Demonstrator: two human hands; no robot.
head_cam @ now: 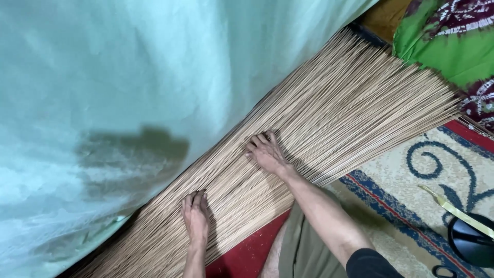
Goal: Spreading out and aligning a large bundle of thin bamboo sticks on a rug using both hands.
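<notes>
Head view: a wide bed of thin pale sticks [329, 113] lies flat on the floor, running as a diagonal band from about 7 o'clock up to 1 o'clock, the sticks side by side and fanning a little at the upper end. The left hand [196, 215] rests palm down on the sticks at roughly 6 o'clock, fingers held close together and flat, pinching nothing. The right hand [266, 152] lies palm down on the sticks near the middle of the picture, fingers slightly spread and pressed onto them, also holding nothing between them. The two hands are apart, the right one further up the band.

A pale green cloth [128, 92] fills the whole 9 to 12 o'clock side and meets the upper edge of the sticks. At 4 o'clock a patterned carpet [411, 185] with red, blue and cream lies under the lower edge of the sticks. A green patterned fabric [453, 41] sits at 2 o'clock. A black round object [471, 242] with a yellow strip [453, 208] across it lies at 4 o'clock.
</notes>
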